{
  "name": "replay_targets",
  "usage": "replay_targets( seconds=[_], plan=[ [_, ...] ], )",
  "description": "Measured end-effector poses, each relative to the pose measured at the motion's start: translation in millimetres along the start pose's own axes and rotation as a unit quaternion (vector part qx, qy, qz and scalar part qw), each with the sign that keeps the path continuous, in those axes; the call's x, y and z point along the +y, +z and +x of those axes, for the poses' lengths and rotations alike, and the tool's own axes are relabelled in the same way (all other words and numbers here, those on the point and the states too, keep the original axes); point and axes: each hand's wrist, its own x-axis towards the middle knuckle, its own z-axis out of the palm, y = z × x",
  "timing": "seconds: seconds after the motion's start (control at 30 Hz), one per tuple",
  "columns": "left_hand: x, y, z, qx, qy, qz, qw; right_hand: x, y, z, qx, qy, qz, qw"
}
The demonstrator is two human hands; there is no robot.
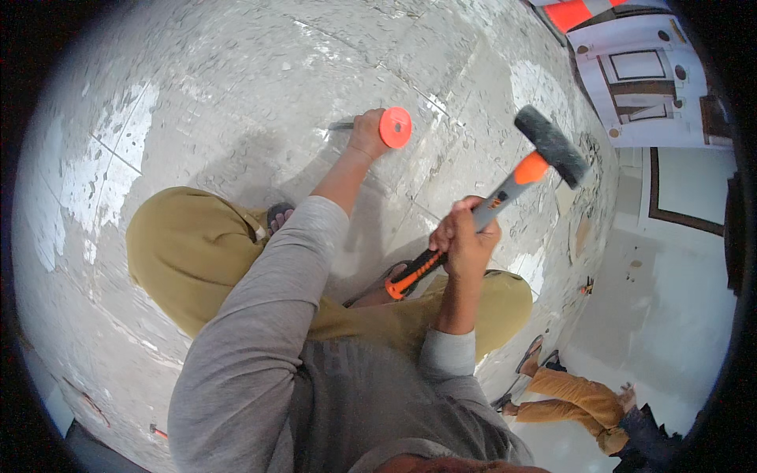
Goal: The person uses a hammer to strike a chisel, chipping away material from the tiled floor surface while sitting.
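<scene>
My left hand (366, 133) grips a cold chisel with a round orange guard (395, 127) at its striking end. The dark chisel shaft (340, 126) sticks out on the far side of my fist, low over the worn tiled floor (248, 77); whether its tip touches is unclear. In my right hand (470, 242) is a club hammer with a grey, black and orange handle (417, 275). Its dark, slightly blurred head (553, 148) is raised to the right of the guard and apart from it. My knees are bent on both sides.
Another person (573, 399) stands at the lower right near the wall (650, 307). A printed sheet (644, 83) and part of an orange cone (568, 16) show at the upper right. Flat broken pieces (582, 233) lie along the wall. A small orange tool (158, 432) rests lower left.
</scene>
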Motion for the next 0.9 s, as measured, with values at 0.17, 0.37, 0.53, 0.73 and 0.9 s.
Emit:
replay_targets(
  seconds=[0.17,0.37,0.53,0.73,0.9],
  plan=[
    [-10.4,-2.5,-0.6,-0.026,0.001,0.058,0.998,76.3,-3.0,12.5,-0.133,0.187,-0.153,0.961],
    [-30.1,-16.2,4.9,-0.011,-0.023,0.112,0.993,79.7,-13.8,-4.3,-0.142,0.279,-0.119,0.942],
    [-50.9,-34.6,23.6,0.108,-0.054,0.102,0.987,74.8,-21.7,8.1,-0.134,0.257,-0.089,0.953],
    [-54.6,-99.2,43.1,0.254,-0.150,-0.303,0.906,109.0,-18.5,10.6,-0.121,0.356,-0.003,0.927],
    [-36.8,-98.0,22.8,0.253,-0.152,-0.418,0.859,147.7,-18.8,9.2,-0.116,0.410,0.032,0.904]
  ],
)
